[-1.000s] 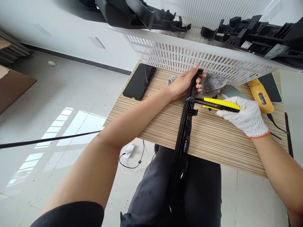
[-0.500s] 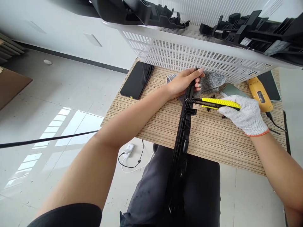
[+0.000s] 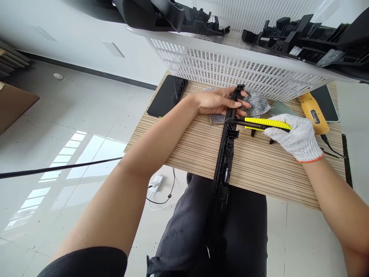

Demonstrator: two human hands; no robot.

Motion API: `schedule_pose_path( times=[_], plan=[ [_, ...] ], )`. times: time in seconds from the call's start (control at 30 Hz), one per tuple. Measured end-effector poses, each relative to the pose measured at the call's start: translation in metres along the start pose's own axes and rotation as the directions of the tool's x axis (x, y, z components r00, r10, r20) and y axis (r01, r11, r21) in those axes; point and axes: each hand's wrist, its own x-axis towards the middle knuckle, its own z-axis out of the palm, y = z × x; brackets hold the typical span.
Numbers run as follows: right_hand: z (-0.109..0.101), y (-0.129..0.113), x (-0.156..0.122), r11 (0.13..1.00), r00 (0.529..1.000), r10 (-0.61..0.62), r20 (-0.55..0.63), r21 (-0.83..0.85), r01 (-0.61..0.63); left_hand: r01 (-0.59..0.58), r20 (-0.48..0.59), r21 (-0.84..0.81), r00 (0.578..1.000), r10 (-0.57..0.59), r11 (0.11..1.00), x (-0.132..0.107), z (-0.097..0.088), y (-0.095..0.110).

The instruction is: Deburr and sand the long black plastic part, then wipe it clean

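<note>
The bare left hand [image 3: 220, 102] curls loosely round the far end of a long black plastic strip [image 3: 226, 156]. The gloved right hand [image 3: 296, 134] is closed round a yellow-and-black tool [image 3: 266, 123], its tip at the strip just nearside of the left hand.

Your gloved right hand [image 3: 300, 137] hides one end of the yellow tool [image 3: 266, 122], your left hand [image 3: 220, 102] covers part of the black strip [image 3: 227, 154] and grey cloth [image 3: 258, 104], and the view's edges cut off black mouldings [image 3: 356, 44].
</note>
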Motion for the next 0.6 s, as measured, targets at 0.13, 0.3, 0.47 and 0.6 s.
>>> schedule_pose_path(
  times=[0.13, 0.3, 0.47, 0.6],
  plan=[
    [-0.001, -0.002, 0.001, 1.000, 1.000, -0.026, -0.014, 0.004, 0.026, -0.003, -0.020, 0.052, 1.000, 0.004, 0.999, -0.003, 0.009, 0.003],
    [0.000, 0.002, 0.000, 0.998, 0.996, 0.058, -0.070, 0.006, -0.057, -0.008, -0.061, 0.027, 0.998, 0.010, 1.000, 0.004, -0.004, -0.001],
    [0.002, 0.005, 0.000, 0.993, 0.990, 0.118, -0.076, 0.035, -0.116, -0.057, -0.112, -0.089, 0.993, 0.047, 0.994, 0.012, -0.013, -0.006],
    [0.002, 0.003, 0.002, 0.997, 0.994, 0.080, -0.076, 0.029, -0.078, -0.084, -0.052, -0.062, 0.995, 0.080, 0.995, 0.014, -0.014, -0.006]
  ],
)
